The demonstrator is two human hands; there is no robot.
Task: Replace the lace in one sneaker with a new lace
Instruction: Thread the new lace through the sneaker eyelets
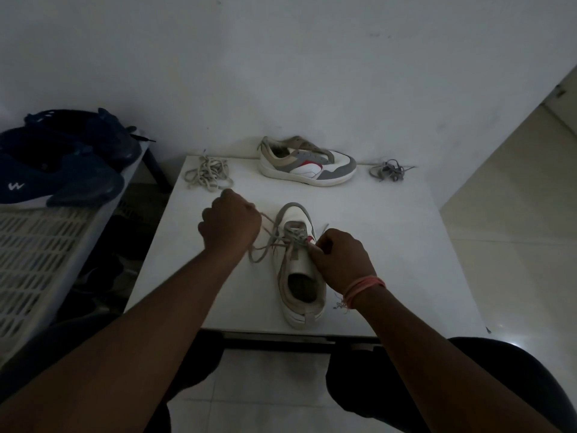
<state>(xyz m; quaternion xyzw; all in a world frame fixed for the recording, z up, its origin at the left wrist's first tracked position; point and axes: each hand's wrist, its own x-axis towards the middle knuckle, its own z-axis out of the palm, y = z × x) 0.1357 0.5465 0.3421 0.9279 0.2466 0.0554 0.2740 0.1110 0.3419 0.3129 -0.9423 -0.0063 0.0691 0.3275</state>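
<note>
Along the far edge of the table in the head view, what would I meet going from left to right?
Beige lace bundle → laceless sneaker lying on its side → grey lace bundle.

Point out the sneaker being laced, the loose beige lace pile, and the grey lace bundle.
sneaker being laced (pixel 301 290): head view, on its heel opening.
beige lace pile (pixel 208 174): head view, tangle's middle.
grey lace bundle (pixel 388 170): head view, knotted centre.

Head view, down over table (pixel 390 245)
</note>
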